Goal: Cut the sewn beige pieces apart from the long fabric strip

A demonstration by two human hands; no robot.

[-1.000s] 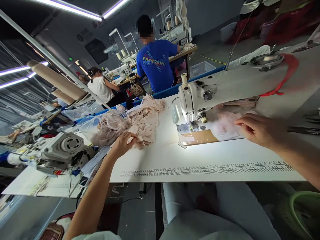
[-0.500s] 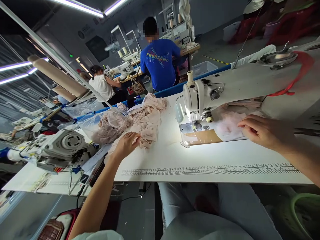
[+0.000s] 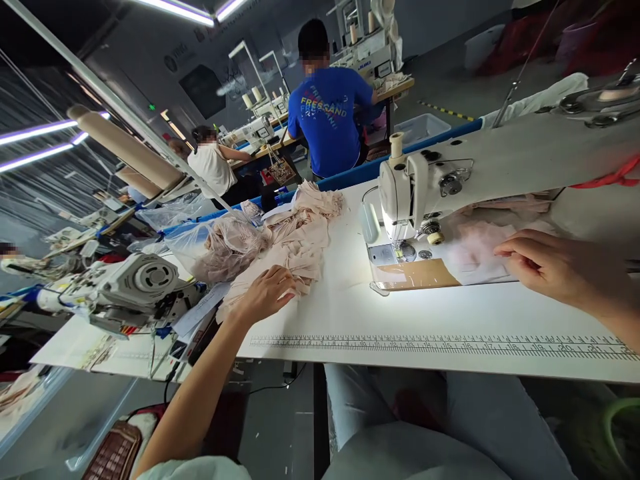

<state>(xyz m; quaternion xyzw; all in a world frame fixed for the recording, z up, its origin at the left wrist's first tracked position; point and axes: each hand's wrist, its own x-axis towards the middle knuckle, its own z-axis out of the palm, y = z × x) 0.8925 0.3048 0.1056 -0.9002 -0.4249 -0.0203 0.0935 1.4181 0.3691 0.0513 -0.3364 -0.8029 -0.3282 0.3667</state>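
A heap of beige fabric pieces [image 3: 295, 233] lies on the left part of the white sewing table [image 3: 425, 320]. My left hand [image 3: 267, 293] rests on the near edge of that heap, its fingers curled onto a piece. A white sewing machine [image 3: 430, 180] stands at the right, its lamp lighting the needle plate. Pale pink fabric [image 3: 473, 250] lies under the machine arm. My right hand [image 3: 550, 267] lies on the pink fabric's right edge with its fingers bent and pressed on the cloth.
A printed ruler [image 3: 440, 343] runs along the table's front edge. A plastic bag of fabric [image 3: 220, 243] sits behind the heap. Another machine [image 3: 130, 287] stands at the left. Two people [image 3: 327, 120] sit at tables further back. My knees show below the table.
My left hand has slid toward me along the fabric heap, pulling a piece with it. The view has shifted a little; my right hand stays on the pink fabric.
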